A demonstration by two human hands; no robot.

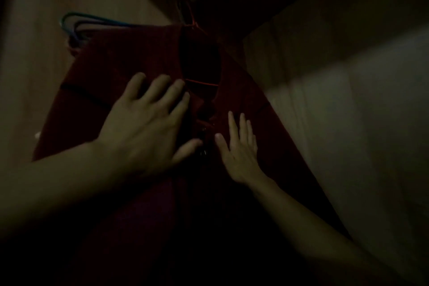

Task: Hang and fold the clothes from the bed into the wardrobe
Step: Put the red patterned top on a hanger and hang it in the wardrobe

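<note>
Your left hand [148, 121] and right hand [239, 148] lie flat and open on the dark red garment [111, 72], which hangs on an orange hanger [200, 82] inside the wardrobe [348, 100]. You seem to be smoothing it; next, release and fetch another piece.

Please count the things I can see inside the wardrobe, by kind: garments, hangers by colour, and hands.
Dark red garment: 1
Red hanger: 1
Blue hangers: at least 1; too dark to count exactly
Hands: 2, left hand, right hand
Total: at least 5
</note>
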